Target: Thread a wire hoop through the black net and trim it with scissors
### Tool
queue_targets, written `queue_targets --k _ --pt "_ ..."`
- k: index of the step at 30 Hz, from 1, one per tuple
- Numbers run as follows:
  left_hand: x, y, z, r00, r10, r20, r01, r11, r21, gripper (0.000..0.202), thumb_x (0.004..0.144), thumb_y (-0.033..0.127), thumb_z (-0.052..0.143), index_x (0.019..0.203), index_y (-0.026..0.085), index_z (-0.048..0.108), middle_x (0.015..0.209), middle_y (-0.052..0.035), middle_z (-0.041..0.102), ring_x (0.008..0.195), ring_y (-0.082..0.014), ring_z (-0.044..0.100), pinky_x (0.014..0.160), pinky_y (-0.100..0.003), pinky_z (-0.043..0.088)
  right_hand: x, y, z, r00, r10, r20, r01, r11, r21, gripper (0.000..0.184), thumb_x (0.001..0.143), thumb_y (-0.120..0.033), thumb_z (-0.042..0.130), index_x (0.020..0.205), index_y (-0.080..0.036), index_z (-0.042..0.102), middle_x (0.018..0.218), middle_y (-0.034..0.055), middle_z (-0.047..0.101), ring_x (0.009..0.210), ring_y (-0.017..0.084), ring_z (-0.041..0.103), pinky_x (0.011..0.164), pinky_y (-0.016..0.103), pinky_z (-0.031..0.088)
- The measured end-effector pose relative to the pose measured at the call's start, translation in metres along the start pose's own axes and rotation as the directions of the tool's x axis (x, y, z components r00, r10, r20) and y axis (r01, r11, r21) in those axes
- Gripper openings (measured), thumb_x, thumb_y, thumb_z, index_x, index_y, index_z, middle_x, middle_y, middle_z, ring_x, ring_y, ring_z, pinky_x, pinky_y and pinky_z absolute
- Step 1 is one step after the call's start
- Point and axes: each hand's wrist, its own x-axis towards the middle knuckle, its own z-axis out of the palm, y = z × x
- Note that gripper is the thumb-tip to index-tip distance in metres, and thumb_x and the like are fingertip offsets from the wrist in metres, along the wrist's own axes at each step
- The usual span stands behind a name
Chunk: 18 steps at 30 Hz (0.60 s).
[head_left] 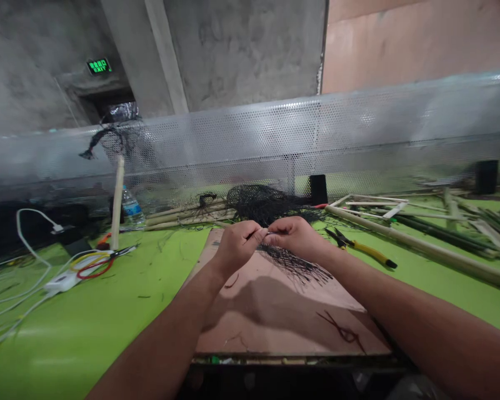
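Observation:
My left hand (236,248) and my right hand (294,236) meet above a pinkish-brown board (283,316), their fingertips pinching a thin strand of black cord (265,233). A thin pale sliver also shows in the left fingers, too small to name. Black netting (266,203) rises in a loose mound just beyond my hands. A fringe of loose black strands (295,264) hangs below my right hand onto the board. Dark red cord scraps (342,329) lie near the board's front.
Yellow-handled pliers (370,254) lie right of the board on a green tabletop (75,328). Bamboo poles (425,250) and a pale wooden frame (370,203) lie at right. At left are a water bottle (132,208), white cables (29,266) and a white power adapter (61,282). A perforated metal sheet (250,144) runs behind.

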Motion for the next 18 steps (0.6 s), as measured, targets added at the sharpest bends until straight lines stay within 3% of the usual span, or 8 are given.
queue_targets --k 6,12,18 --pt "0.002 0.006 0.0 1.0 -0.03 0.003 0.03 0.999 -0.012 0.031 0.087 0.031 0.049 0.06 0.014 0.05 0.056 0.0029 0.046 0.056 -0.0081 0.042 0.056 -0.021 0.029 0.001 0.003 0.004 0.968 -0.214 -0.127 0.166 0.935 -0.313 0.024 0.077 -0.024 0.061 0.056 -0.016 0.052 0.054 -0.0039 0.042 0.053 0.008 0.038 0.05 0.022 0.027" --pt "0.001 0.005 0.005 0.998 -0.066 -0.01 0.065 0.996 -0.067 0.032 0.086 0.032 0.05 0.06 0.014 0.05 0.055 0.0037 0.044 0.055 -0.0078 0.04 0.055 -0.02 0.029 0.001 0.007 0.003 0.901 -0.422 -0.1 0.31 0.788 -0.531 0.025 0.079 -0.017 0.054 0.055 -0.016 0.048 0.057 -0.0026 0.041 0.056 0.009 0.039 0.054 0.023 0.028" --pt "0.002 0.003 0.01 0.99 -0.136 -0.026 0.13 0.976 -0.177 0.033 0.085 0.037 0.05 0.061 0.014 0.051 0.057 0.0032 0.043 0.058 -0.0087 0.039 0.054 -0.02 0.029 -0.001 0.007 0.004 0.883 -0.46 -0.091 0.275 0.665 -0.694 0.023 0.083 -0.019 0.054 0.06 -0.016 0.052 0.062 0.0008 0.049 0.062 0.012 0.044 0.059 0.026 0.03"
